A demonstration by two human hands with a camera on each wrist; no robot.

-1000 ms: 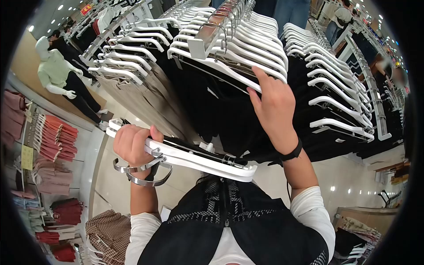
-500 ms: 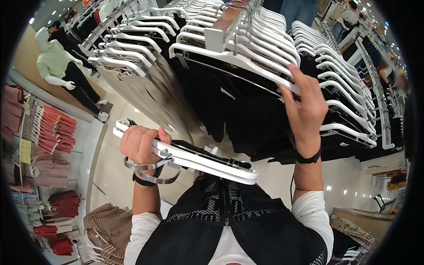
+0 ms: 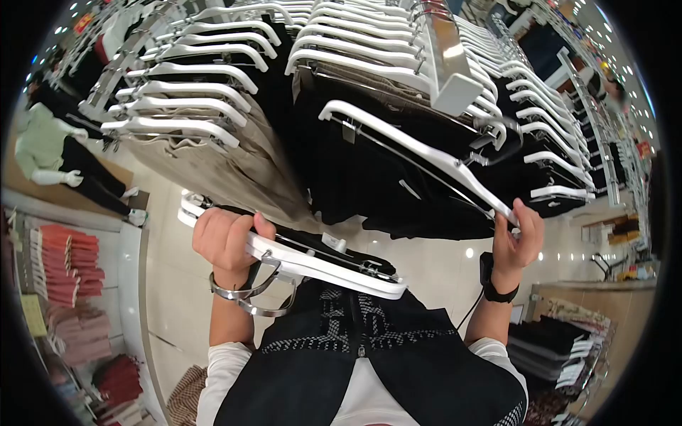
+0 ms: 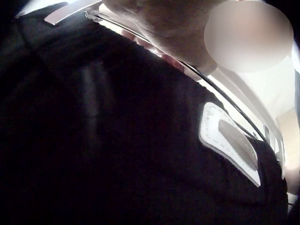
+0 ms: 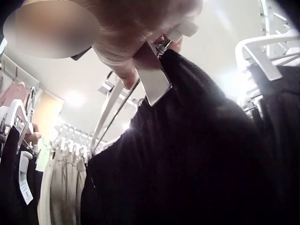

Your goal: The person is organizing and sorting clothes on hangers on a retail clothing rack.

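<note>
In the head view my left hand (image 3: 226, 240) grips a bundle of white hangers (image 3: 330, 270), their silver hooks hanging down by the wrist. Black clothing is clipped to them; it fills the left wrist view as dark cloth (image 4: 103, 140) with a white tag (image 4: 211, 126). My right hand (image 3: 520, 245) pinches the near end of another white hanger (image 3: 415, 147), which slants in front of the centre row. Black trousers (image 3: 369, 170) hang from it. Close by the right fingers, a metal clip (image 5: 154, 82) holds their waistband in the right wrist view.
A metal rail end (image 3: 457, 94) juts out over the centre row. Beige trousers (image 3: 188, 165) hang at the left, and more white hangers (image 3: 550, 131) line the right. A mannequin (image 3: 50, 145) stands far left; a stack of dark clothes (image 3: 543, 348) is lower right.
My right hand has moved right and down toward the body, drawing the front hanger with black trousers away from its row. The left hand keeps its bundle. The view has shifted.
</note>
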